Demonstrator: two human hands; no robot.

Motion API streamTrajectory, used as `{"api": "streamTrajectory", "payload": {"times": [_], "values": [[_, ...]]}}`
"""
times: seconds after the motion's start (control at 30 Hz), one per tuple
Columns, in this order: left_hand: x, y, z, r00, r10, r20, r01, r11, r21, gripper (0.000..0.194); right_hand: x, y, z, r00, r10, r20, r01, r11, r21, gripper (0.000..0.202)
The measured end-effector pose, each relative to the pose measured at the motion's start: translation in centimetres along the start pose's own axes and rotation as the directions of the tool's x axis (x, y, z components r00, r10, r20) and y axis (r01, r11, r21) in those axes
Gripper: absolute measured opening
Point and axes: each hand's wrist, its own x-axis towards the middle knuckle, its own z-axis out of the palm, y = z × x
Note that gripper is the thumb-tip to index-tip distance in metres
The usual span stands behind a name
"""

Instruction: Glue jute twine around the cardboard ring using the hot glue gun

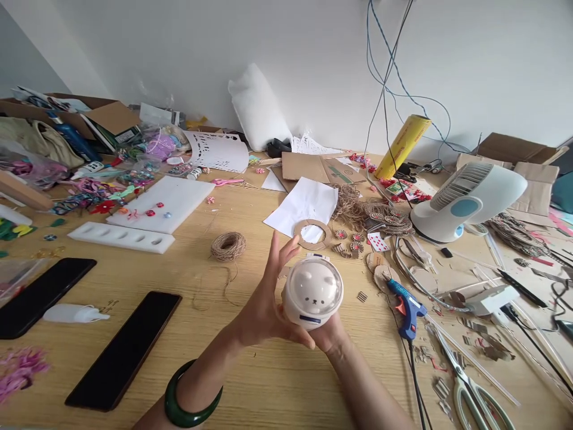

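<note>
A white round cup (303,315) with a clear domed lid (315,280) is held up above the table; a small bear face shows under the dome. My right hand (330,333) grips the cup from below and behind, its fingers mostly hidden by it. At the cup's left side is my left hand (265,301), its fingers stretched upward and apart, its thumb across the lower front of the cup. A dark green bangle (190,412) circles my left wrist. Just beyond the hands lie a coil of twine (228,246) and a cardboard ring (329,237).
Two dark phones (124,349) (45,292) lie at the left, near a white squeeze bottle (74,313). To the right are a blue glue gun (408,310), scissors (461,370) and a white fan (465,197). White foam (174,200) lies farther left; loose cables trail along the right.
</note>
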Motion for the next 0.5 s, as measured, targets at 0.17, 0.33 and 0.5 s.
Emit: {"api": "streamTrajectory", "payload": {"times": [0.17,0.33,0.5], "values": [[0.1,1.4,0.8,1.0,0.003,0.012,-0.001,0.994,-0.111,0.153,-0.6,-0.1,1.1,0.947,0.288,0.144,-0.321,0.868,0.379,0.057],[-0.5,2.1,1.3,1.0,-0.004,-0.025,0.001,0.995,-0.104,0.143,-0.8,-0.4,1.6,0.928,0.333,0.166,-0.371,0.827,0.422,0.054],[-0.7,3.0,1.3,0.995,-0.059,-0.075,0.049,0.991,-0.124,0.141,-1.4,-0.2,1.4,0.903,0.352,0.244,-0.425,0.81,0.404,0.06]]}}
